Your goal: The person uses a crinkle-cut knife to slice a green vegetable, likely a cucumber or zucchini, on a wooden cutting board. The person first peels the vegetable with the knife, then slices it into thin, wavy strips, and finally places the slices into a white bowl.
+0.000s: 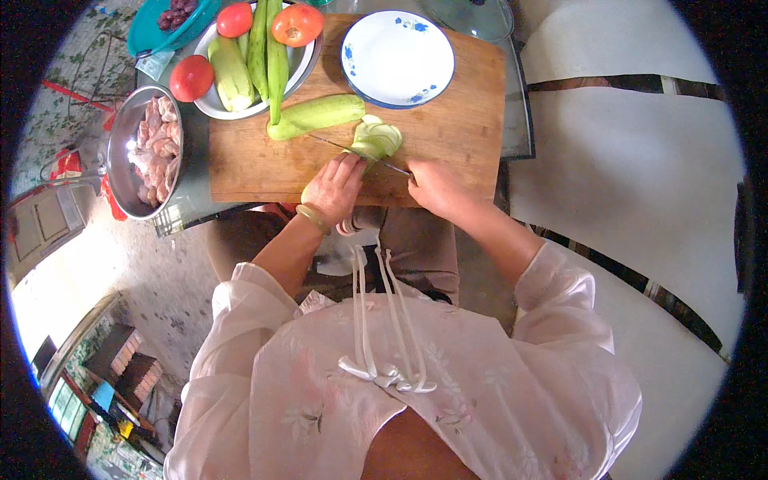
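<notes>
My right hand (437, 185) is closed around the handle of a kitchen knife (384, 163), whose blade reaches left across a pale green squash. Under my left hand (336, 185) lies the squash, held against the wooden cutting board (462, 138); most of the uncut part is hidden by the hand. Thin squash slices (377, 139) lean in an overlapping pile just beyond the blade. Behind the knife a whole green squash (318, 116) lies on the board. An empty white plate with blue flowers (398, 59) rests at the board's far side.
At the far left, a plate (204, 102) holds a squash, long ridged green vegetables and tomatoes (297, 25). A metal bowl of raw meat pieces (157, 150) stands left of the board. Beyond are a teal basket (141, 36) and a glass lid (480, 21).
</notes>
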`<state>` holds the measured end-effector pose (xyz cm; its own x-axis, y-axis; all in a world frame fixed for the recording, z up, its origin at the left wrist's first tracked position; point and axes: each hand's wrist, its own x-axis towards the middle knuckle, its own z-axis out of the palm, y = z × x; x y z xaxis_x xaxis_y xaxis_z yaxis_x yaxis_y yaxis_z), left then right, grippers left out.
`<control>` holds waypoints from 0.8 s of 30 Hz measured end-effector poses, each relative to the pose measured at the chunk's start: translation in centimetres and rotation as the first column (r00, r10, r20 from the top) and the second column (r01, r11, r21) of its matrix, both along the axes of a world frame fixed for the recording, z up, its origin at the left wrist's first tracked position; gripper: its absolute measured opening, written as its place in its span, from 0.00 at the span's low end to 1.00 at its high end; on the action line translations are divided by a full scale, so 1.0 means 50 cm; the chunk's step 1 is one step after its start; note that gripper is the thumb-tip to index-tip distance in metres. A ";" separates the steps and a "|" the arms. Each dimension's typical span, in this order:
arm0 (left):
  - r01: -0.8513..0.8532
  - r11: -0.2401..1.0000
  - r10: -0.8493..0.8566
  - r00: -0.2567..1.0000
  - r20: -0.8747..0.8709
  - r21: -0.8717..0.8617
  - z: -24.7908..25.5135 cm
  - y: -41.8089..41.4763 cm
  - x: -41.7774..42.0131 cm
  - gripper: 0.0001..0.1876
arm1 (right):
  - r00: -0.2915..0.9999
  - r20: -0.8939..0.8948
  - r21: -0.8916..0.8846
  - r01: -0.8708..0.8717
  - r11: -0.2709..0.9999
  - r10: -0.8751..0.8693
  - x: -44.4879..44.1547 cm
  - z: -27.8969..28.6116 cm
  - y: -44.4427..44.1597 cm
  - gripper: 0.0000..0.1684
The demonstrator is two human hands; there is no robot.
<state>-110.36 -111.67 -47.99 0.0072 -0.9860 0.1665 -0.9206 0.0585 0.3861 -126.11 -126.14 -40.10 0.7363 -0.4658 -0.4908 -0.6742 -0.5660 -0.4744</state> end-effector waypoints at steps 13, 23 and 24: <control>0.005 1.000 -0.006 0.999 0.049 0.013 -0.011 0.004 0.000 0.22 | 0.988 -0.127 -0.019 -0.090 0.996 0.087 -0.008 0.063 -0.012 0.09; 0.015 1.000 -0.013 0.999 0.046 -0.028 -0.012 0.003 0.002 0.22 | 0.981 -0.176 0.001 -0.083 0.997 0.082 0.010 0.037 -0.012 0.10; 0.013 1.000 -0.013 0.999 0.039 -0.023 -0.012 0.001 0.001 0.22 | 0.980 -0.181 -0.003 -0.079 0.997 0.077 0.013 0.017 -0.009 0.10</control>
<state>-110.29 -111.61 -48.57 -0.0126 -0.9819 0.1889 -0.9341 0.0789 0.3481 -125.49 -126.58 -39.24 0.6700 -0.4165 -0.6145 -0.7021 -0.6244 -0.3423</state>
